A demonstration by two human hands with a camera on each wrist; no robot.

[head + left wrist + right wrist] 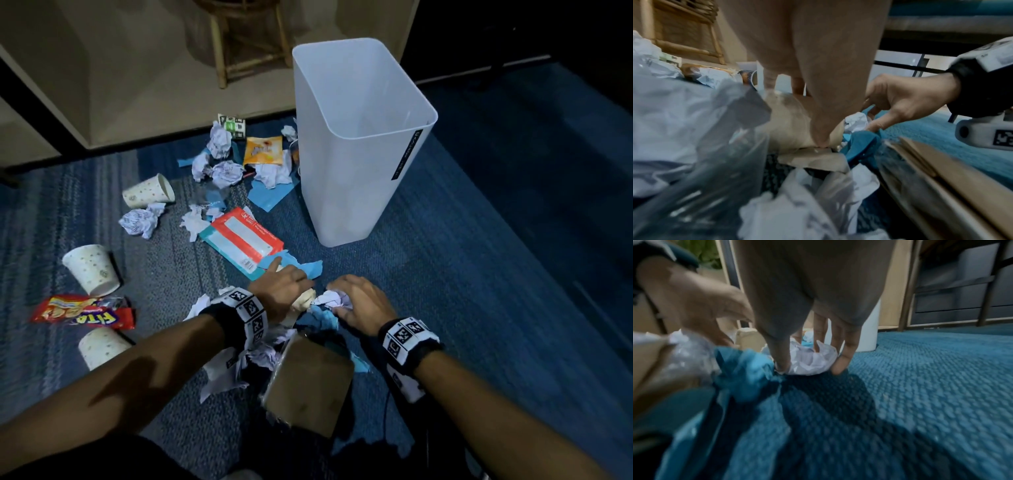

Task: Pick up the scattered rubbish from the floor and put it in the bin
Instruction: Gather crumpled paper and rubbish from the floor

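Brown cardboard box (310, 380) nearest; our right hand (359, 301) grips crumpled white paper ball (812, 360), left hand (284, 291) pinches beige paper cup (795, 120); lift both cleanly toward white plastic bin (359, 144).

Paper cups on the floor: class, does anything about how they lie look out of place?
Yes. All three cups lie tipped on their sides on the carpet, left of the upright bin, among crumpled paper.
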